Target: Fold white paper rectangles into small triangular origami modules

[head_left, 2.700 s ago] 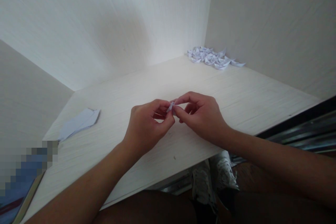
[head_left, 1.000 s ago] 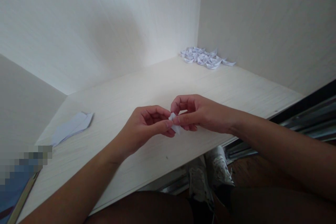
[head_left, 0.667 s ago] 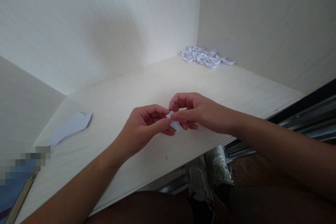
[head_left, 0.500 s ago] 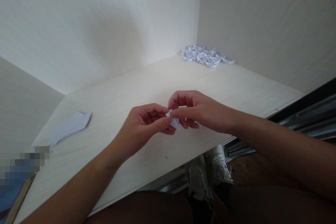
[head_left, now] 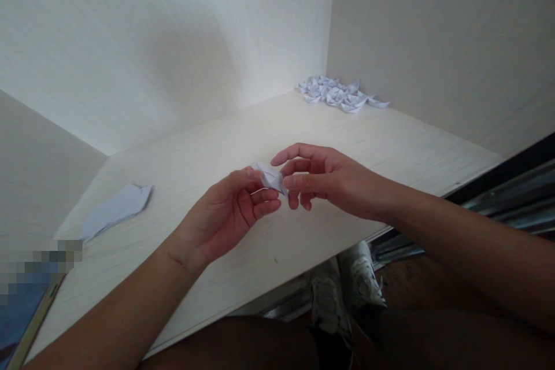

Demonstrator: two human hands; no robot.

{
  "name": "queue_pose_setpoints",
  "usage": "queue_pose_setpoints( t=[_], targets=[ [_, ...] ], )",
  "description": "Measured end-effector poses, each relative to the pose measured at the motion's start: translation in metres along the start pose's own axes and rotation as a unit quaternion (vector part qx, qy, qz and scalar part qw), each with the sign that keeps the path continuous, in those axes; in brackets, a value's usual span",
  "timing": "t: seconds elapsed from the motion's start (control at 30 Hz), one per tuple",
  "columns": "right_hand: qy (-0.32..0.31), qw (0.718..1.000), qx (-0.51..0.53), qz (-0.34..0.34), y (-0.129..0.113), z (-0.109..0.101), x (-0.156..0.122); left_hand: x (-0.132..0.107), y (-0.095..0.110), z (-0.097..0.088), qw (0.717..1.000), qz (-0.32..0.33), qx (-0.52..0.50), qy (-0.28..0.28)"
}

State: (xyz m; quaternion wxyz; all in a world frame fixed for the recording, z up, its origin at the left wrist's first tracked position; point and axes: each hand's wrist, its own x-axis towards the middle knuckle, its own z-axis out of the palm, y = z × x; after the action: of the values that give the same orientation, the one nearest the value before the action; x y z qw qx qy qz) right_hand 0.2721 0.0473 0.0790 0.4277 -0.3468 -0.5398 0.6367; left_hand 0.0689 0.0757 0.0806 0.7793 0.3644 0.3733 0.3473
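Note:
A small white folded paper boat (head_left: 271, 178) is between my hands, above the pale tabletop (head_left: 243, 295). My left hand (head_left: 234, 202) pinches it by its left end, thumb on top, palm turned partly upward. At the boat's right end, my right hand (head_left: 321, 176) has its fingers spread and curved. The right thumb tip meets or nearly meets the paper there; whether it presses on it I cannot tell.
In the back corner lies a pile of white folded paper boats (head_left: 340, 95). A stack of flat white paper sheets (head_left: 115, 211) rests at the left. Pale panels (head_left: 269, 23) wall in the tabletop. Shoes (head_left: 358, 277) show below its front edge.
My left hand has rolled palm-up, turning the paper so its folded boat shape shows more. My right fingers have spread and loosened from it.

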Motion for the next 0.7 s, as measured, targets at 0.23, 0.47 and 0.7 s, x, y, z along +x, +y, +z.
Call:
queue_pose_setpoints(
  t=[0.23,0.47,0.7],
  targets=[
    [-0.004,0.999,-0.035,-0.02,0.0,-0.006,0.0,-0.003,-0.002,-0.001,0.999,0.005,-0.039,-0.035],
    [-0.015,0.999,0.025,-0.02,0.001,-0.008,-0.002,-0.006,-0.001,0.002,0.996,0.03,-0.03,-0.083],
    [-0.017,0.993,-0.068,-0.097,0.002,-0.008,0.001,-0.009,-0.002,0.01,0.997,0.066,-0.041,-0.026]
  ],
)
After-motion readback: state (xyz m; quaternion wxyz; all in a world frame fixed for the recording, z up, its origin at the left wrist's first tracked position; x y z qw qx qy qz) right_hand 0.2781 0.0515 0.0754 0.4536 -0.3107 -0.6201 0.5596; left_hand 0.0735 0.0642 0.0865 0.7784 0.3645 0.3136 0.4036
